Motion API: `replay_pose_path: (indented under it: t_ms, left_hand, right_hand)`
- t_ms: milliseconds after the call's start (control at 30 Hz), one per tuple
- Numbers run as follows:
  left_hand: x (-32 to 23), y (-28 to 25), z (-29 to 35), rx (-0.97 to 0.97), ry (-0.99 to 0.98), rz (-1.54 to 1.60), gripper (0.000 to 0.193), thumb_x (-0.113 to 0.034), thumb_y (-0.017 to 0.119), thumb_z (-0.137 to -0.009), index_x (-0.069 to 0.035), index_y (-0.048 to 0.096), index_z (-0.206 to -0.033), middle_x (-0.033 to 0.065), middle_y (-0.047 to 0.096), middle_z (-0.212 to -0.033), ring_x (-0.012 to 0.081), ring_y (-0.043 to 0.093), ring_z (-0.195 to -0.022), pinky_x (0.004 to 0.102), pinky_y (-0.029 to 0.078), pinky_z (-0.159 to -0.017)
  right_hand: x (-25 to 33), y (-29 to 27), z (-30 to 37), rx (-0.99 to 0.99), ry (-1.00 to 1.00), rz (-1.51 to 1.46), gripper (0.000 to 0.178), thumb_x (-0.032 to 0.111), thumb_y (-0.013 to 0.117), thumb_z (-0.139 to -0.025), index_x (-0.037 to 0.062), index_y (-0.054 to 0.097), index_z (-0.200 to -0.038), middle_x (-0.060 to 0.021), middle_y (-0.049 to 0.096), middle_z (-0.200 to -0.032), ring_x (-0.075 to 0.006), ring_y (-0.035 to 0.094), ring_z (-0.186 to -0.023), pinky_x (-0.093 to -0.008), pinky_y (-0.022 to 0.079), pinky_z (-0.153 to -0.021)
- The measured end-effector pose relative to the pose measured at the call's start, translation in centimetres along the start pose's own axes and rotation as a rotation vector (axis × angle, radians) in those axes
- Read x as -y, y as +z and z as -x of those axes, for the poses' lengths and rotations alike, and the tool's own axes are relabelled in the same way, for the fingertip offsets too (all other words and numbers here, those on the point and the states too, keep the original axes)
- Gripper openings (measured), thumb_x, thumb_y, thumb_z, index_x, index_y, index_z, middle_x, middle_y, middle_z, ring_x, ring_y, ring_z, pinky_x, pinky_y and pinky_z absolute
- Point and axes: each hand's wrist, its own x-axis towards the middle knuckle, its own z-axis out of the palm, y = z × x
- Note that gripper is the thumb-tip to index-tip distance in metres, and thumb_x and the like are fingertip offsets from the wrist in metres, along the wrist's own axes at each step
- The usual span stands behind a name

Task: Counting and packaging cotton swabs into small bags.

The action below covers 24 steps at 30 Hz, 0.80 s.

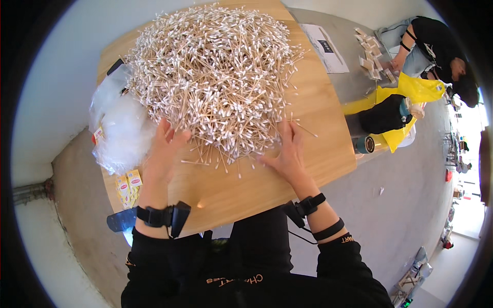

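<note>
A big heap of cotton swabs [215, 72] with pale wooden sticks and white tips covers the far part of the wooden table [236, 197]. At the heap's near left edge is my left hand [165, 149], its fingers apart and slightly blurred, with nothing seen in it. My right hand [288, 151] rests against the near right edge of the heap, thumb spread from the fingers and touching or close to the swabs. A few loose swabs lie on the wood between my hands.
A clear plastic bag [120, 123] lies on the table's left side, with small yellow-and-white packets [128, 185] nearer me. On the right are a yellow bag [418, 88], a dark cup [365, 145] and a seated person [431, 46] beside small boxes [371, 54].
</note>
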Motion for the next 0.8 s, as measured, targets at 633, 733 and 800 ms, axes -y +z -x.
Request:
replay_pose_path:
  t_ms: [633,733,800]
  left_hand:
    - [-0.9,5.2,-3.5,0.171,-0.257,0.330,0.069,-0.021,0.071,-0.077,-0.006,0.027,-0.128,0.0111,0.051,-0.114,0.0221,0.056,-0.096,0.0378,0.052,-0.067]
    - [-2.1,5.4,-2.2,0.244,-0.098,0.494,0.067,-0.011,0.070,-0.076,-0.007,0.028,-0.128,0.0097,0.050,-0.117,0.0211,0.052,-0.105,0.0350,0.048,-0.082]
    - [-2.9,5.4,-2.1,0.262,-0.060,0.543,0.068,-0.010,0.069,-0.077,-0.007,0.026,-0.129,0.0093,0.050,-0.118,0.0212,0.051,-0.108,0.0354,0.046,-0.086]
  right_hand:
    - [6.0,6.2,-12.3,0.191,0.498,-1.297,0.092,0.030,0.076,-0.068,-0.0031,0.021,-0.133,-0.0201,0.050,-0.117,-0.0255,0.054,-0.103,-0.0370,0.046,-0.086]
    - [7.0,3.6,-12.3,0.278,0.372,-1.430,0.083,0.011,0.076,-0.067,-0.0011,0.025,-0.132,-0.0175,0.052,-0.115,-0.0233,0.055,-0.102,-0.0370,0.047,-0.084]
    - [7.1,2.7,-12.7,0.290,0.361,-1.496,0.079,0.010,0.074,-0.069,-0.0002,0.027,-0.131,-0.0165,0.052,-0.114,-0.0226,0.055,-0.100,-0.0367,0.048,-0.082]
